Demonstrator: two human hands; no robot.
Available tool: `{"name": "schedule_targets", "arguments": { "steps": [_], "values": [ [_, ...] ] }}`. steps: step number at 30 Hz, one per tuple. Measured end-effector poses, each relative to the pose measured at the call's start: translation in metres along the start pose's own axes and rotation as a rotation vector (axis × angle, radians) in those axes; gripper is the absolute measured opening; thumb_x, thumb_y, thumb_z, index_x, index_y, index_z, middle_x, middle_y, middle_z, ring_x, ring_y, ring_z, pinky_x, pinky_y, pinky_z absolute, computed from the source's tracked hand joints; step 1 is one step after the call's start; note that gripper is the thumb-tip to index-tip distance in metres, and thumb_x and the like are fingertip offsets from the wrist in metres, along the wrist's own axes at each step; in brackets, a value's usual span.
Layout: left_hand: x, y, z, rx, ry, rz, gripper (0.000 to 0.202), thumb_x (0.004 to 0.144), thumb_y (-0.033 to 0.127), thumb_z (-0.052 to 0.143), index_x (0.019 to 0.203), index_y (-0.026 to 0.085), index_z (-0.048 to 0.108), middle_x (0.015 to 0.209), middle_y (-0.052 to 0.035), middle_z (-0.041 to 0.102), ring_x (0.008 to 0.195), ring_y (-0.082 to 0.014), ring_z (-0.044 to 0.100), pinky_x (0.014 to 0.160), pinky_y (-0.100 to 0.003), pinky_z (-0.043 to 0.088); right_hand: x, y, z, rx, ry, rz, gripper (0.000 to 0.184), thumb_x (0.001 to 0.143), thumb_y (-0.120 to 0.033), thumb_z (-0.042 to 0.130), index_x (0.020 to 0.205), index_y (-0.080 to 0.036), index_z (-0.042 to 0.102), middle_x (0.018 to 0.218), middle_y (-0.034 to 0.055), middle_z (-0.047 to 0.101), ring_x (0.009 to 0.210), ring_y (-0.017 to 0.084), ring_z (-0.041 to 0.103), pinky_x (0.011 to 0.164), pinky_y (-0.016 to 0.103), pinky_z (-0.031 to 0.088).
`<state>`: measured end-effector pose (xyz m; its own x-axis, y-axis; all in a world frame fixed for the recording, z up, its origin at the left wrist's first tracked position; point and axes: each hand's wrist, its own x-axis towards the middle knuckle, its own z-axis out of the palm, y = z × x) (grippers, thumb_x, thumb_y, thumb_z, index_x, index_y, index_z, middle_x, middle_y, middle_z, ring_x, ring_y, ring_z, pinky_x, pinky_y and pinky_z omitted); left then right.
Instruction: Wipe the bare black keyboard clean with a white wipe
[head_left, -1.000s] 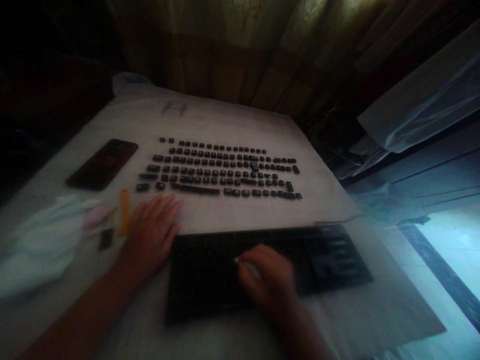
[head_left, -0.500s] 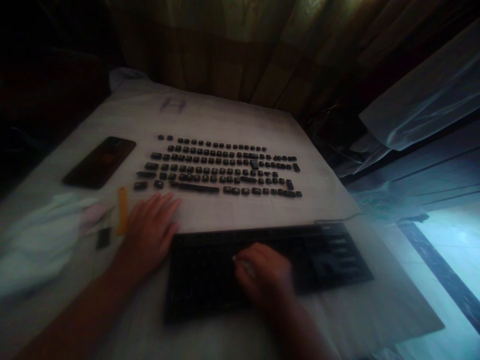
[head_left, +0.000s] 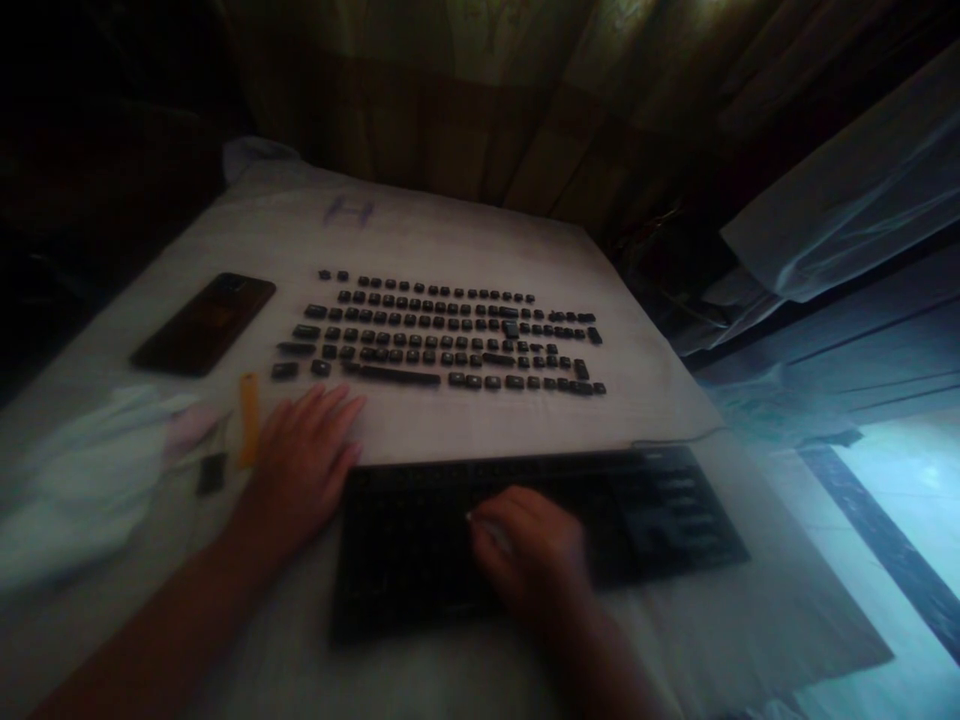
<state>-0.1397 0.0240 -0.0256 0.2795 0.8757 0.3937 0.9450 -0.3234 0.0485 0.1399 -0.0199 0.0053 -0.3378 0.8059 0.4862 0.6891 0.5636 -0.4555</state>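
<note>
A black keyboard base [head_left: 405, 560] lies on the white-covered table, its keys apparently taken off, though the dark blur hides detail. Over its middle is my right hand [head_left: 529, 545], fingers closed in a pinch. A tiny whitish tip shows at the fingertips; its kind is too small and blurred to tell. My left hand [head_left: 304, 460] rests flat with fingers stretched out, just left of the keyboard's upper left corner. Beyond both hands, loose black keycaps [head_left: 448, 323] are laid out in rows, with the long space bar [head_left: 400, 376] in the nearest row.
Left of the keycaps lies a dark phone [head_left: 206, 322]. Near my left hand are an orange strip [head_left: 249, 415], a small black piece [head_left: 211, 473] and a crumpled white cloth [head_left: 90, 480]. A cable [head_left: 679, 438] runs off behind the keyboard. Curtains [head_left: 450, 110] hang behind the table.
The whole view has shifted very slightly. Both hands keep the same places and poses, and the keyboard and keycaps have not moved.
</note>
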Motion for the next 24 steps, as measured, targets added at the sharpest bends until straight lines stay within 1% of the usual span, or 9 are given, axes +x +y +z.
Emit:
{"name": "schedule_targets", "arguments": {
  "steps": [6,11,17,20,24],
  "values": [
    [0.002,-0.001,-0.002,-0.018,-0.034,0.002,0.051,0.1,0.037,0.03,0.137,0.013,0.056,0.143,-0.0176,0.06,0.136,-0.0364,0.052,0.11,-0.057,0.041,0.0,0.0,0.001,-0.029,0.013,0.007,0.019,0.087,-0.011,0.055,0.074,-0.019,0.067,0.065,0.0014,0.065,0.059,0.015,0.062,0.057,0.024,0.047],
    [0.002,-0.001,-0.002,-0.01,-0.022,0.004,0.05,0.1,0.036,0.031,0.136,0.012,0.056,0.142,-0.0178,0.061,0.135,-0.037,0.052,0.11,-0.057,0.04,-0.001,0.0,0.001,-0.024,-0.001,0.011,0.019,0.084,-0.01,0.055,0.072,-0.019,0.066,0.064,0.0013,0.064,0.058,0.015,0.061,0.055,0.024,0.046],
    [0.002,0.0,-0.002,-0.002,-0.021,0.012,0.051,0.1,0.036,0.03,0.136,0.012,0.056,0.142,-0.0184,0.061,0.136,-0.0366,0.052,0.11,-0.057,0.041,0.0,0.0,0.0,0.011,0.011,-0.001,0.018,0.085,-0.01,0.056,0.074,-0.019,0.067,0.064,0.0015,0.066,0.058,0.015,0.063,0.055,0.024,0.048],
    [0.003,0.0,-0.003,0.006,-0.021,0.015,0.051,0.1,0.036,0.029,0.136,0.012,0.056,0.141,-0.0185,0.062,0.135,-0.037,0.053,0.109,-0.058,0.042,0.004,-0.002,-0.004,0.097,0.081,0.029,0.017,0.085,-0.01,0.058,0.074,-0.019,0.067,0.063,0.0008,0.066,0.056,0.014,0.064,0.054,0.023,0.05],
    [0.003,0.0,-0.002,0.006,-0.026,0.007,0.051,0.1,0.036,0.029,0.136,0.012,0.056,0.142,-0.0184,0.061,0.134,-0.0374,0.053,0.109,-0.059,0.041,0.008,-0.004,-0.014,0.133,0.237,0.077,0.015,0.084,-0.008,0.061,0.076,-0.02,0.067,0.065,0.0002,0.068,0.055,0.013,0.065,0.053,0.022,0.051]
  ]
}}
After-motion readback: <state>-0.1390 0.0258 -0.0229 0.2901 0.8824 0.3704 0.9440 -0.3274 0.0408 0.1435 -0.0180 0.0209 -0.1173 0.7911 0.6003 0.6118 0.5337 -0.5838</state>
